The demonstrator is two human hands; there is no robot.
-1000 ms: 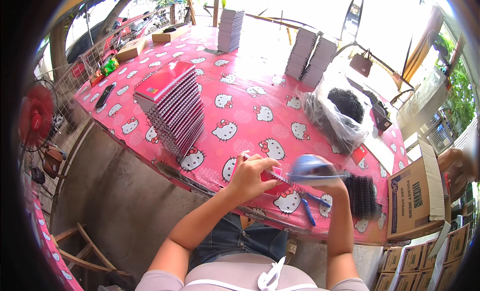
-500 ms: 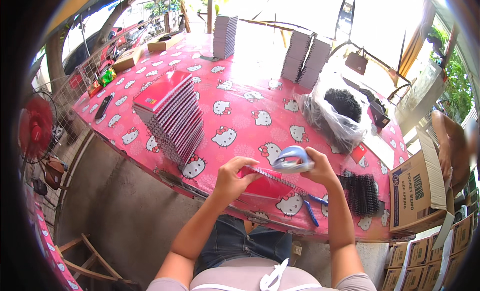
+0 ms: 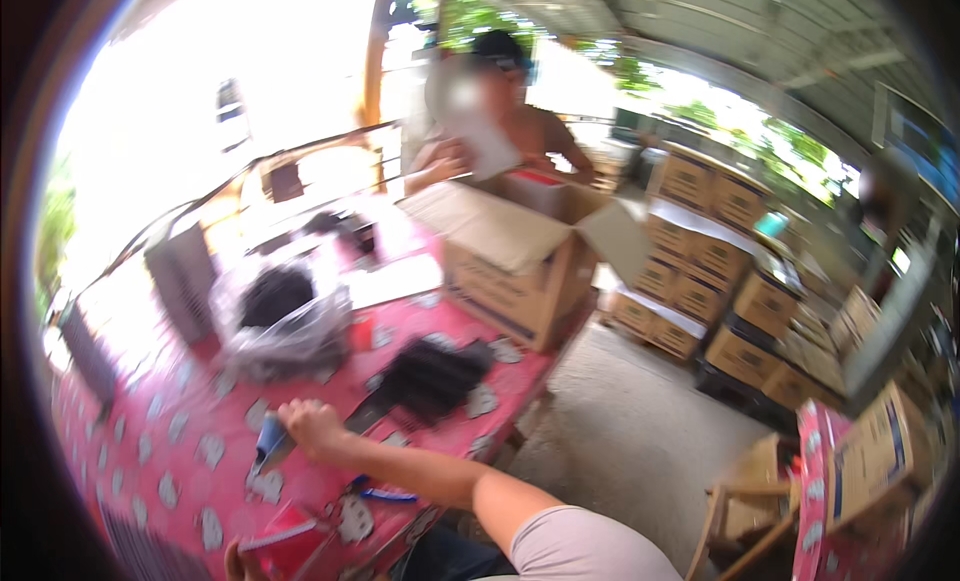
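My right hand point(image 3: 312, 431) is closed around a blue-and-grey rounded tool point(image 3: 270, 441), blurred, so its exact kind cannot be told. It hovers over the pink patterned tablecloth. At the lower edge my left hand point(image 3: 240, 563), only partly in view, grips a red-covered notebook point(image 3: 290, 539). Blue-handled pliers point(image 3: 385, 494) lie on the table by my right forearm. A heap of black binding spirals point(image 3: 430, 379) lies beyond that forearm.
A clear plastic bag point(image 3: 285, 331) with black spirals stands near notebook stacks point(image 3: 180, 276). An open carton point(image 3: 520, 276) sits at the table's corner. Behind it, a person point(image 3: 530, 131) holds a pale sheet or booklet. Cartons point(image 3: 690, 251) are piled on the floor at right.
My view has swung to the right, bringing the person, the open carton and the piled cartons into sight. Both hands still hold the tool and the notebook, now farther apart.
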